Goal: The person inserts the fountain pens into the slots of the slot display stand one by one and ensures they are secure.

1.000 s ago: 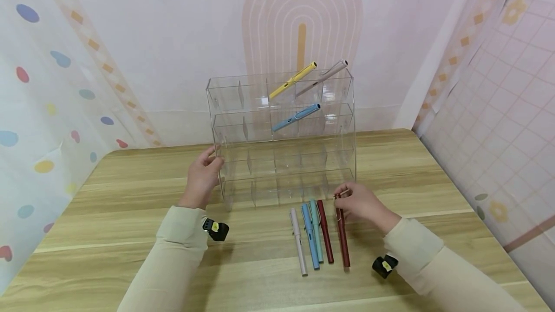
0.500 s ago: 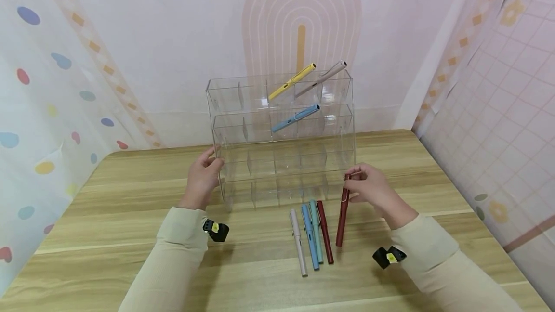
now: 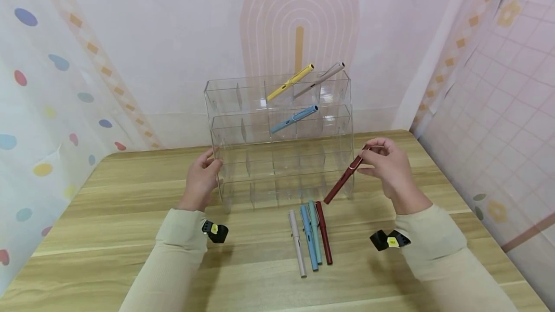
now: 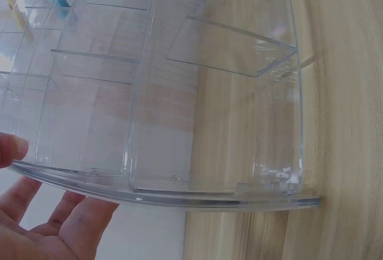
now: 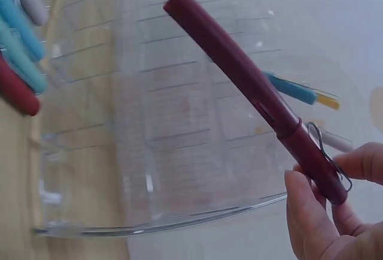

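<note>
Your right grip (image 3: 388, 165) has the dark red pen (image 3: 344, 179) pinched at its clip end, tilted by the lower right of the clear rack (image 3: 279, 141); your left grip (image 3: 203, 175) clasps the rack's left side!

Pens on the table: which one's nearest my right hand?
The dark red pen at the row's right end; the green pen, blue pen and pale pen lie farther left. Your right hand holds the other red pen.

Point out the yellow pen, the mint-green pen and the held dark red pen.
Yellow pen (image 3: 289, 83): head view, midway along its body.
Mint-green pen (image 3: 316, 239): head view, on its barrel.
Held dark red pen (image 5: 254, 88): right wrist view, on its barrel.
</note>
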A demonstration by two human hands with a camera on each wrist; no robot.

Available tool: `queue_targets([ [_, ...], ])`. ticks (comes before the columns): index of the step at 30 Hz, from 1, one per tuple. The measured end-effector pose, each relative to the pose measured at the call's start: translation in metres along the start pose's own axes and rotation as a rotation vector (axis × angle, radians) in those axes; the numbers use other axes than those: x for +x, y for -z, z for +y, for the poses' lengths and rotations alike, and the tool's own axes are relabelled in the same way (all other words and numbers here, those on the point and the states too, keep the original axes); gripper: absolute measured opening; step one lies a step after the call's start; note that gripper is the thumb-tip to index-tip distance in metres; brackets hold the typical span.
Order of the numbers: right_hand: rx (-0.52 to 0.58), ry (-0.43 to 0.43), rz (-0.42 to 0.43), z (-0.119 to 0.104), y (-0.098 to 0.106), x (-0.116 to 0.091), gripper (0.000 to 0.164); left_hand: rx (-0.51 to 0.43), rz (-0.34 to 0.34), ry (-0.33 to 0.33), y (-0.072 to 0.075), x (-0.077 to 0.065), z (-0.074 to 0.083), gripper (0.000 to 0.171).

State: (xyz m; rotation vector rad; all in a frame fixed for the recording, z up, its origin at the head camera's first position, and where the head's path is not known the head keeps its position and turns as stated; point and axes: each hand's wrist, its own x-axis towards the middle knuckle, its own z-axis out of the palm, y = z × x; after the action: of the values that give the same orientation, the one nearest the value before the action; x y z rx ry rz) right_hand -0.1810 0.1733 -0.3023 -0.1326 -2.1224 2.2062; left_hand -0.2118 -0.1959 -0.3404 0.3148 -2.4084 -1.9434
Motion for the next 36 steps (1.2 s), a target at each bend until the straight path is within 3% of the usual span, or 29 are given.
queue_targets([
  [8, 0.163, 0.066, 0.132, -0.014, -0.009, 0.006, 0.016, 0.017, 0.004, -0.002, 0.002, 0.001, -0.002, 0.053],
  [13, 0.276, 0.148, 0.25, -0.021, -0.015, 0.013, 0.019, 0.018, 0.01, 0.0, 0.003, 0.0, -0.002, 0.053],
  [18, 0.37, 0.239, 0.312, -0.029, -0.019, 0.02, 0.023, 0.034, 0.024, 0.012, 0.004, 0.0, -0.002, 0.052],
  [26, 0.435, 0.293, 0.385, -0.042, -0.026, 0.03, 0.024, 0.031, 0.023, 0.008, 0.004, 0.0, -0.003, 0.052],
  [36, 0.398, 0.318, 0.427, -0.051, -0.037, 0.042, 0.025, 0.029, 0.021, -0.003, 0.005, 0.0, -0.003, 0.052],
])
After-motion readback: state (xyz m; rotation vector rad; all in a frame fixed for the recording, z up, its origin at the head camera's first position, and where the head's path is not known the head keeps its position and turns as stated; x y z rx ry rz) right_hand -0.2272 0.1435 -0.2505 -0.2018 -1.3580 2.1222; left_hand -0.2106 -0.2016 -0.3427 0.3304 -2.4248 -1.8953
